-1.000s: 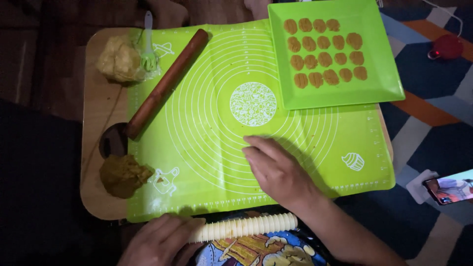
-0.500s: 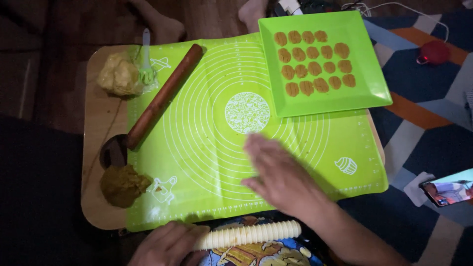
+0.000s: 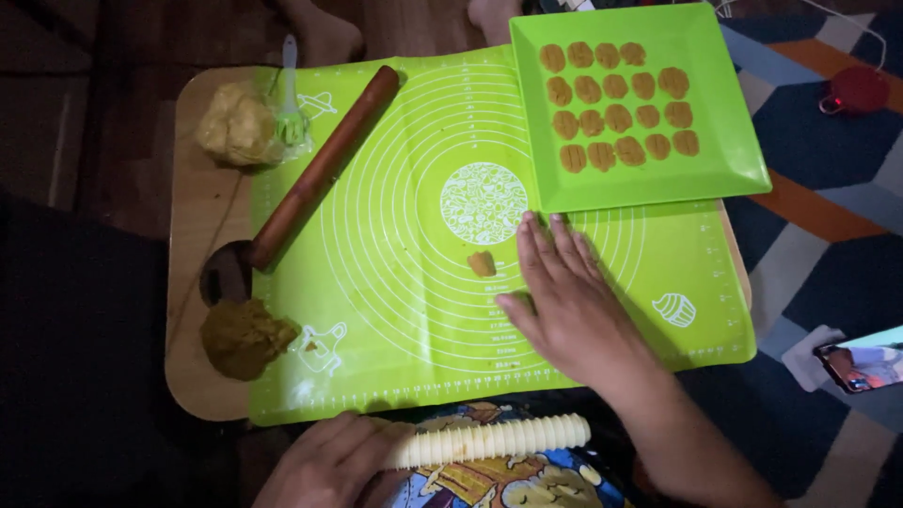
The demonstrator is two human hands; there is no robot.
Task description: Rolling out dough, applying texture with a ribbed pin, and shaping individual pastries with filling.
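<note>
My right hand [image 3: 564, 301] lies flat and open on the green silicone mat [image 3: 395, 282], fingers pointing at the green square plate [image 3: 734, 141]. A small shaped dough piece [image 3: 482, 263] sits on the mat just left of my fingers, not touched. The plate carries several rows of shaped dough pieces [image 3: 616, 103]. My left hand [image 3: 324, 461] at the bottom edge grips a cream ribbed roller [image 3: 489, 440] held level above my lap.
A brown rolling pin [image 3: 320, 169] lies diagonally on the mat's left side. On the wooden board [image 3: 188, 245] rest a pale dough ball [image 3: 235, 127], a green brush [image 3: 290, 118], a dark dough lump [image 3: 243, 337] and a dark round cutter [image 3: 224, 275]. A phone [image 3: 861, 362] lies at the right.
My right hand slid up the mat toward the plate, and a small shaped dough piece now lies uncovered beside it. The left hand keeps its hold on the ribbed roller.
</note>
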